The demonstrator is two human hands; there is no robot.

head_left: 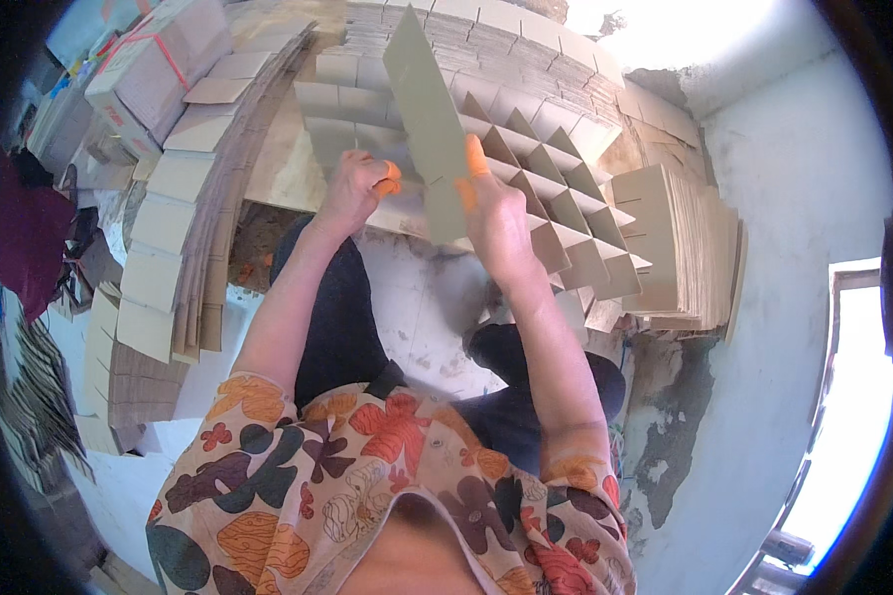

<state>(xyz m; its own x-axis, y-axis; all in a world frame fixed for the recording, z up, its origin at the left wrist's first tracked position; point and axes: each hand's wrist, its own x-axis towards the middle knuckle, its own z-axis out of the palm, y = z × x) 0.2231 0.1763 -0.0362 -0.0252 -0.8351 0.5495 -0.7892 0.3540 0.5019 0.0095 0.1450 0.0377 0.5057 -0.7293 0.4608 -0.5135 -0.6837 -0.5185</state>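
At six o'clock, nearest the camera, is the person's flower-patterned shirt (352, 456), with dark trousers (332, 322) beyond it. Toward eleven o'clock the left hand (350, 190) is curled, its fingers drawn together just beside the strip but apart from it; whether it pinches anything cannot be told. Toward one o'clock the right hand (496, 220) grips a cardboard strip (425, 129) near its lower end, between thumb and fingers. Both hands wear orange finger covers (477, 156). The strip stands tilted, its pointed top reaching up at twelve. Behind the right hand, between one and two o'clock, a cardboard grid (538, 188) of crossed dividers rests on the table (278, 180). The step in hand looks like bringing a loose strip to interlocking dividers; the next move probably calls for turning it on edge, matching its slots to the crosswise pieces and pressing evenly so nothing buckles. Farther off, a right-hand stack (670, 243) stands between two and three o'clock, a left-hand stack (174, 218) between nine and ten, and a strapped carton (154, 74) at ten; more piled cardboard (496, 40) lies past twelve.
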